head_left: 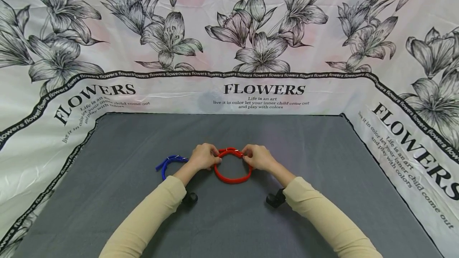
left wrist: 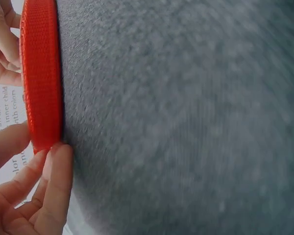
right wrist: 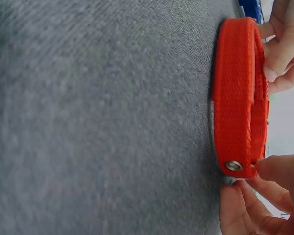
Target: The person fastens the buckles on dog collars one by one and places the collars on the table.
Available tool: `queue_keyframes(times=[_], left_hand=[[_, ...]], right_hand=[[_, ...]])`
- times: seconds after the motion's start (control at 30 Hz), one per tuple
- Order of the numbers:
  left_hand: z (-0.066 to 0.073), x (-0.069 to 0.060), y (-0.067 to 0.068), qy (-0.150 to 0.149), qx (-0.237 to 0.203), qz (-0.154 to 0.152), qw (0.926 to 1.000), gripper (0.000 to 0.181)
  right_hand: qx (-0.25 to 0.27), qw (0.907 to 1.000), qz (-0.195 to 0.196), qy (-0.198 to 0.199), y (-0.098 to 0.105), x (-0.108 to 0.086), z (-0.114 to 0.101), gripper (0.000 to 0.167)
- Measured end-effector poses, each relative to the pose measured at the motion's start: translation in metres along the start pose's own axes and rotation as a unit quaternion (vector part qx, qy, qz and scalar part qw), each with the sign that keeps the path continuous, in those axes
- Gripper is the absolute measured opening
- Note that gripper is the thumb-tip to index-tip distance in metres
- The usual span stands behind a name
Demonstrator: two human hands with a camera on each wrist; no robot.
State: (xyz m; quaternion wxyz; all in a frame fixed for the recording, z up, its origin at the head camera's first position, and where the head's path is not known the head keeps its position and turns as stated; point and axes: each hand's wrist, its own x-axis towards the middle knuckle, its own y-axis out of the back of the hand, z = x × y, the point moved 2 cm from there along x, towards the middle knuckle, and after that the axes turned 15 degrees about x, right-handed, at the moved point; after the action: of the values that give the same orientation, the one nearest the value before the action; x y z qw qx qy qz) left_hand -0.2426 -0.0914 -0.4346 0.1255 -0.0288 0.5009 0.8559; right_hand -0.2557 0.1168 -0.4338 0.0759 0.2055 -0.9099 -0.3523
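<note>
A red webbing collar [head_left: 233, 180] stands on edge as a ring on the grey cloth, its overlapping ends at the far side. My left hand [head_left: 202, 157] pinches its left side between thumb and fingers. On the opposite side, the fingers and thumb of my right hand [head_left: 259, 157] pinch the band. In the right wrist view, a metal stud [right wrist: 233, 165] shows on the red band close to the right fingertips. A second collar, blue [head_left: 168, 161], lies left of the red one, partly hidden behind the left hand and wrist.
Grey cloth [head_left: 229, 226] covers the work surface. White fabric printed with flowers and lettering [head_left: 264, 89] rises at the back and both sides. Black wrist-worn devices [head_left: 275, 199] hang beneath both cream sleeves [head_left: 150, 214].
</note>
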Motion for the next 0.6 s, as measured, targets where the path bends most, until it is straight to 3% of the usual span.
queue_keyframes(times=[0.17,0.4,0.6], left_hand=[[-0.001,-0.006,0.009,-0.01,0.024,-0.011,0.9996,0.022],[-0.007,-0.011,0.027,-0.061,0.092,0.032,0.9934,0.018],[-0.009,-0.019,0.046,-0.064,0.129,0.064,0.9875,0.021]], right_hand=[[-0.016,0.9993,0.019,0.029,0.008,-0.001,-0.001,0.014],[-0.041,0.9964,0.05,0.055,0.023,-0.001,-0.009,0.014],[-0.073,0.9915,0.069,0.083,0.035,-0.003,-0.012,0.012]])
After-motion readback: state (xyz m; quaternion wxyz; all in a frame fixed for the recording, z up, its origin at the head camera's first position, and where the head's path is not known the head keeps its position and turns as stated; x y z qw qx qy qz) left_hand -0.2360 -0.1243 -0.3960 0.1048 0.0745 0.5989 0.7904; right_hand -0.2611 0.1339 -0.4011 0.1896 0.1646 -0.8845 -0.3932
